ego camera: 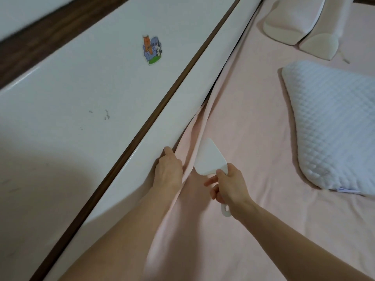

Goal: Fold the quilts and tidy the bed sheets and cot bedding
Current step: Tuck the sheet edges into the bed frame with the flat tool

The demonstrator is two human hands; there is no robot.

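Where the pink sheet (pixel 253 138) meets the white bed rail (pixel 182 110), the left hand (pixel 168 171) is laid flat, its fingers (pixel 169 153) held straight and close together and pushed into the gap between rail and sheet. Whether the fingertips grip any cloth cannot be told, since they are hidden in the fold. A long ridge of loose sheet is raised along the rail, running from the hand up toward the top of the bed.

Just beside the left hand, a white wedge-shaped paddle (pixel 209 159) is held by the right hand (pixel 229 185). Its handle is enclosed by the curled fingers, the thumb is pressed against the neck of the blade, and the looped end of the handle (pixel 226 209) is seen below the palm. The broad blade is pointed toward the rail and lies over the sheet fold.

A white quilted pillow (pixel 332 126) is lying on the sheet at the right, well apart from the hands. Two pale pink pillows (pixel 294 19) are set at the top right. A cartoon sticker (pixel 152 49) is stuck to the white panel beyond the rail.
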